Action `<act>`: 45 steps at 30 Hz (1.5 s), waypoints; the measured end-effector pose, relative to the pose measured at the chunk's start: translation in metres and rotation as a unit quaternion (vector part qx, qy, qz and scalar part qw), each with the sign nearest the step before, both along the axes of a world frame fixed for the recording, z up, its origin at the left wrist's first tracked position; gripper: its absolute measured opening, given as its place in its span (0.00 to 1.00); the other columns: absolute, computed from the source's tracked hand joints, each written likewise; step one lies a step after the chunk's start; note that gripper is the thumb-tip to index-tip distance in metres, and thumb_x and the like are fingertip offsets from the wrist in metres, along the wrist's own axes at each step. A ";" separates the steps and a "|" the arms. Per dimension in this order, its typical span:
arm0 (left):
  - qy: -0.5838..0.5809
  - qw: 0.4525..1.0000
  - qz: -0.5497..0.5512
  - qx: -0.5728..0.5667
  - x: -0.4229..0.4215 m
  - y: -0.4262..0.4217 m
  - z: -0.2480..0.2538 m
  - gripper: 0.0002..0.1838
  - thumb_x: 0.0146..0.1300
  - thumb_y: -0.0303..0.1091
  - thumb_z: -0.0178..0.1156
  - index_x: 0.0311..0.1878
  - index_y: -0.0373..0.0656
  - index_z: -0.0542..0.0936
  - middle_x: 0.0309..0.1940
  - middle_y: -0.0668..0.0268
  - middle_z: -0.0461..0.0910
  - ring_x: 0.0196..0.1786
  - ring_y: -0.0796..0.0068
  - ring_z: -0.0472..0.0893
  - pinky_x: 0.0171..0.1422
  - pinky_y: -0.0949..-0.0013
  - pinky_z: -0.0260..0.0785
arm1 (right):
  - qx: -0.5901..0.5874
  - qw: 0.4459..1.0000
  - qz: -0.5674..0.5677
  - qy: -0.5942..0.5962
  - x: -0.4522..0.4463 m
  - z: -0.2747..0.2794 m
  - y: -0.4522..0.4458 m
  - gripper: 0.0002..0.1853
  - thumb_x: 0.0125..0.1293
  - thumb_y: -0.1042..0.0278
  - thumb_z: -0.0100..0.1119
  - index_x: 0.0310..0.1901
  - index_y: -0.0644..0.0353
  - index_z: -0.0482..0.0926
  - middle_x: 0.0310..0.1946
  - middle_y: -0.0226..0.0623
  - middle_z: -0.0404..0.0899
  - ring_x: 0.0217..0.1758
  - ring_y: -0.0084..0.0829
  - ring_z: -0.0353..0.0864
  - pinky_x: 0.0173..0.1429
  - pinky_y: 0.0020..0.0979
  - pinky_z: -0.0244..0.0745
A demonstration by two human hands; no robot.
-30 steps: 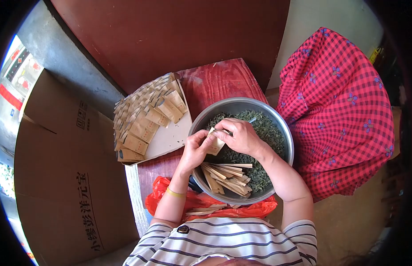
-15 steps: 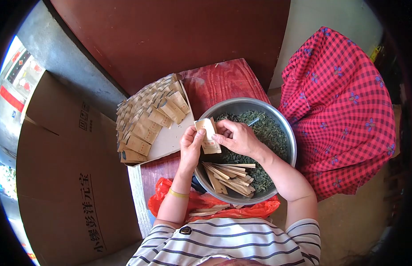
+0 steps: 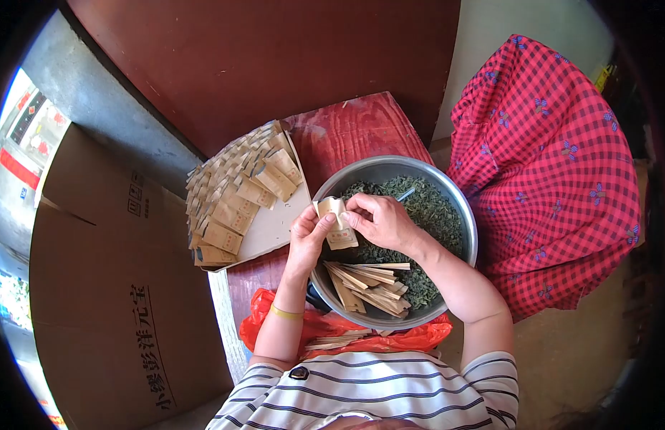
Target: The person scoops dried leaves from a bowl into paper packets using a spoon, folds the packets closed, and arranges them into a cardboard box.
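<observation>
Over the left side of a steel basin (image 3: pixel 466 208), both hands grip a small brown paper packet (image 3: pixel 341 236). My left hand (image 3: pixel 308 235) pinches its left edge, thumb on the front. From the right, my right hand (image 3: pixel 377 219) pinches the upper part with thumb and fingers. The packet is creased between the thumbs, and its opening faces away from me. Dried green leaves (image 3: pixel 440 229) fill much of the basin. Nearest me inside it lies a bundle of flat paper packets (image 3: pixel 375 290). A pale handle (image 3: pixel 406 194) sticks out of the leaves.
Left of the basin, a shallow cardboard tray (image 3: pixel 273 231) holds many filled packets (image 3: pixel 232 204) on a red wooden table (image 3: pixel 347 129). A red plastic bag (image 3: pixel 257 319) with more flat packets lies before me. A large carton (image 3: pixel 110 287) stands left; red checked cloth (image 3: pixel 547 179) hangs right.
The packet's upper part was flatter before and is now creased between my thumbs. Both hands have stayed at nearly the same place over the basin.
</observation>
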State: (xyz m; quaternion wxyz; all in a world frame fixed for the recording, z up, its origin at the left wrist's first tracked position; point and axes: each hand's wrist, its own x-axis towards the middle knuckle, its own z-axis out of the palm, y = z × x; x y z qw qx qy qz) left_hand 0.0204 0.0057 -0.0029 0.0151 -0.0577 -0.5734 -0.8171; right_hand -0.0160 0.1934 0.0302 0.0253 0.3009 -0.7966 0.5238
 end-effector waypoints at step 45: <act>-0.038 0.998 0.037 -0.019 -0.002 -0.001 -0.004 0.08 0.72 0.30 0.61 0.50 0.37 0.81 0.44 0.66 0.85 0.46 0.79 0.83 0.57 0.72 0.75 | 0.109 0.993 -0.018 0.039 -0.011 0.011 0.017 0.11 0.69 0.59 0.61 0.36 0.58 0.79 0.30 0.43 0.84 0.36 0.49 0.85 0.40 0.46 0.78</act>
